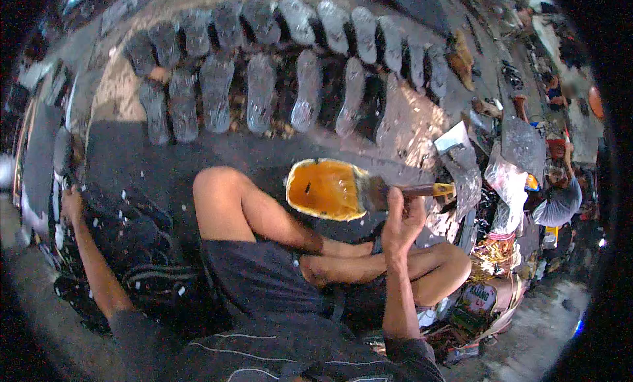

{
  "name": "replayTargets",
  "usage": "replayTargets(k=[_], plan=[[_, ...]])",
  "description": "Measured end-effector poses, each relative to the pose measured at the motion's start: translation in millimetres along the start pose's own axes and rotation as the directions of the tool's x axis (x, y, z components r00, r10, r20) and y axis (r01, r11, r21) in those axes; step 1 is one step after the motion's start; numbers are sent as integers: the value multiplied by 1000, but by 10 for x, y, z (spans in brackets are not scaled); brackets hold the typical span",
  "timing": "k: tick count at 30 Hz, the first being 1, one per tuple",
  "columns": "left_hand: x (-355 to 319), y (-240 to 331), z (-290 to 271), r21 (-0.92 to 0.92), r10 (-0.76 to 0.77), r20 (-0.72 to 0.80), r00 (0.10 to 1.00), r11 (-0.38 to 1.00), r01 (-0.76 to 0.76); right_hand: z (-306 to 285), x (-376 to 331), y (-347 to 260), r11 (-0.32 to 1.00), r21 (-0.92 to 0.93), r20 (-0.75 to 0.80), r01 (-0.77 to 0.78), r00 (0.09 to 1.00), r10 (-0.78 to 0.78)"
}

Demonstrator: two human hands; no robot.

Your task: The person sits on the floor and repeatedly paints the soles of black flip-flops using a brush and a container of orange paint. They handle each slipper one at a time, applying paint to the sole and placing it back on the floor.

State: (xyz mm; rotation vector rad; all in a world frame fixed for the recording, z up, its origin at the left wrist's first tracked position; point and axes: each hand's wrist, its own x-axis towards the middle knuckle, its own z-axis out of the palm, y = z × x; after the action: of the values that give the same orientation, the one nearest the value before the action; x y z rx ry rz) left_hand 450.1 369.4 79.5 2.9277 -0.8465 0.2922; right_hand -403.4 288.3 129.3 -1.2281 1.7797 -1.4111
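Observation:
My right hand (405, 217) is closed round the handle of a wide brush (415, 191). The dark bristles rest at the right side of an open container (291, 177) with a pale, crusted rim. Amber-brown glue-like stuff (323, 187) coats its inside, with a small dark speck in it. Far out to the left, my left hand (71, 205) is closed at the lower end of a dark grey shoe sole (63, 151); its fingers look small and blurred there. Beyond my legs lie two rows of dark shoe soles (261, 92), several with a wet-looking shine.
My crossed legs (257, 210) lie just on the near side of the container. Dark shoe parts (142, 250) are heaped at my left. Scraps, plastic bags (508, 191) and a carton (484, 296) crowd the right. Another person (560, 201) sits at the far right.

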Motion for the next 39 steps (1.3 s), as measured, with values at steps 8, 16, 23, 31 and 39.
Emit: replayTargets(k=[8,16,23,31,39], plan=[[-3318,2408,-1728,-552,731,-197,653,468,-690,-678,-183,443,909,-414,397,-51,888,231],[-4275,3001,-1437,-769,772,-43,634,379,-514,-1064,455,357,575,620,203,-534,817,540],[-5065,3617,-1757,-148,923,366,116,-65,987,-385,255,-774,921,239,358,309,853,-379],[-5157,3478,-1585,-128,906,416,86,-35,991,-314,-155,-719,694,231,194,682,667,-720],[-5198,3443,-1763,-461,917,389,94,105,881,-675,174,-1090,826,54,-44,560,828,-559]])
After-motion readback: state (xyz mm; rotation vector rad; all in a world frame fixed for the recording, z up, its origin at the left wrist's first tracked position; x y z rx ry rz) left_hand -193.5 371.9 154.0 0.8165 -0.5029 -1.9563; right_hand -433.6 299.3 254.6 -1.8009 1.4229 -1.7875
